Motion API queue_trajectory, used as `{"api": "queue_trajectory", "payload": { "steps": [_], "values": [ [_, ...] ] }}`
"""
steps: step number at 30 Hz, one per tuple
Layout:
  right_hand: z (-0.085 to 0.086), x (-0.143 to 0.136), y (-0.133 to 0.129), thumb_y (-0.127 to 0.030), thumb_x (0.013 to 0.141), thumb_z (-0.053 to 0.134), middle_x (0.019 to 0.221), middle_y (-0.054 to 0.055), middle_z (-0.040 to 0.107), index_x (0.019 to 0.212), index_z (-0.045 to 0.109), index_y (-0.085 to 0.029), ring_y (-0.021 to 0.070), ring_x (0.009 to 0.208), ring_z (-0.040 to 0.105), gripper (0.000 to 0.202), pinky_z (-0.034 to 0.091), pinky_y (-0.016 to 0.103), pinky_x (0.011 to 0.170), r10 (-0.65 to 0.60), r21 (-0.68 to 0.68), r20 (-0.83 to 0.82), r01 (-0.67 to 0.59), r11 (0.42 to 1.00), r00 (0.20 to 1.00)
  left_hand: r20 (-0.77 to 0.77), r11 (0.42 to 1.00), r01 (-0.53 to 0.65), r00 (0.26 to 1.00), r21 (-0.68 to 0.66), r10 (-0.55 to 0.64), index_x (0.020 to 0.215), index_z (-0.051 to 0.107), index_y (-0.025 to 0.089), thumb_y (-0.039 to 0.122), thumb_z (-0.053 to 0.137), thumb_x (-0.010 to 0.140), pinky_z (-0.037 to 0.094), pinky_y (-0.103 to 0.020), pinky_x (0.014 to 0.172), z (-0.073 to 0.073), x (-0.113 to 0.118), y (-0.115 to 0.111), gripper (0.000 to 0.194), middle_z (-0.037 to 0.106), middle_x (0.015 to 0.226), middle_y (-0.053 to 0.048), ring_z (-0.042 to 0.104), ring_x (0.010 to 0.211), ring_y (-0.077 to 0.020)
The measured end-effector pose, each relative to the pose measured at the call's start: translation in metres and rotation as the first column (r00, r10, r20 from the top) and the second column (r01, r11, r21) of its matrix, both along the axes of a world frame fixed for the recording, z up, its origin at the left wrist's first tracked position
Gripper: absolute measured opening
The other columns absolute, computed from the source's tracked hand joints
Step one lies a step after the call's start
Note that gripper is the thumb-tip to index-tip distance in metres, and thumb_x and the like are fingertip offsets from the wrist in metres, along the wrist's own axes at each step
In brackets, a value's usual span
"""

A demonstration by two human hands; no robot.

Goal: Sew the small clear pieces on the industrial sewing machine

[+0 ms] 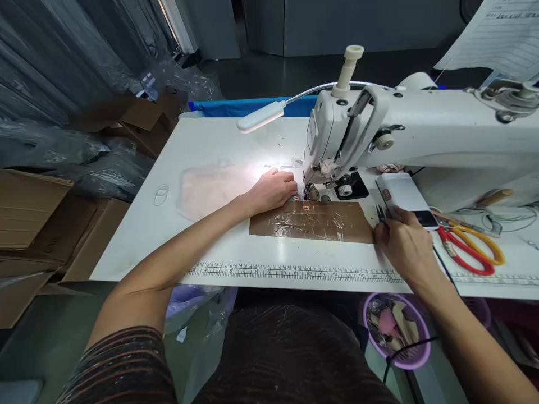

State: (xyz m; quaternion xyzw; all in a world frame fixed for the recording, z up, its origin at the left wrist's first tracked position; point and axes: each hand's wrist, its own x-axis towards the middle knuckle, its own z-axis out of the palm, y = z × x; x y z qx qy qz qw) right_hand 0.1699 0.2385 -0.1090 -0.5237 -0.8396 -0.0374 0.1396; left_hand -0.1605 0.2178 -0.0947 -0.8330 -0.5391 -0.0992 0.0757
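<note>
A flat brown piece with shiny clear tape lies on the table in front of the sewing machine's needle area. Two small red-and-white labels show near its far edge, one label on the piece itself. My left hand rests at the piece's far left corner, fingers bent and pressed together beside the presser foot; what they pinch is hidden. Close to the right end of the piece, my right hand is closed around thread snips, whose dark tips point away from me.
A white sewing machine stands across the right side, with a lit lamp at its head. Near my right hand are a white phone-like device and red-handled scissors. A printed ruler runs along the front edge. Cardboard boxes stand left.
</note>
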Motion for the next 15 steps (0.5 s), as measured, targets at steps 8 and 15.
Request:
{"api": "queue_trajectory", "payload": {
  "steps": [8, 15],
  "values": [
    [0.015, -0.015, -0.005, -0.037, 0.083, 0.052, 0.080, 0.011, 0.068, 0.075, 0.054, -0.022, 0.0272, 0.072, 0.065, 0.016, 0.053, 0.041, 0.071, -0.038, -0.192, -0.453, -0.056, 0.980, 0.891, 0.112, 0.991, 0.129, 0.985, 0.035, -0.132, 0.092, 0.067, 0.016, 0.025, 0.041, 0.104, 0.042, -0.028, 0.064, -0.003, 0.025, -0.029, 0.030, 0.068, 0.085, -0.005, 0.059, 0.070, -0.0134],
    [0.017, -0.044, -0.014, -0.040, 0.095, 0.045, 0.073, 0.004, 0.068, 0.098, 0.054, -0.020, 0.0196, 0.058, 0.061, 0.022, 0.043, 0.030, 0.058, 0.042, -0.430, -0.473, -0.272, 0.861, 0.880, -0.191, 0.945, 0.111, 0.980, 0.308, -0.054, 0.071, 0.063, 0.015, 0.008, 0.046, 0.096, 0.026, -0.028, 0.046, -0.013, 0.014, -0.061, 0.030, 0.062, 0.069, -0.006, 0.051, 0.059, -0.0140]
  ]
}}
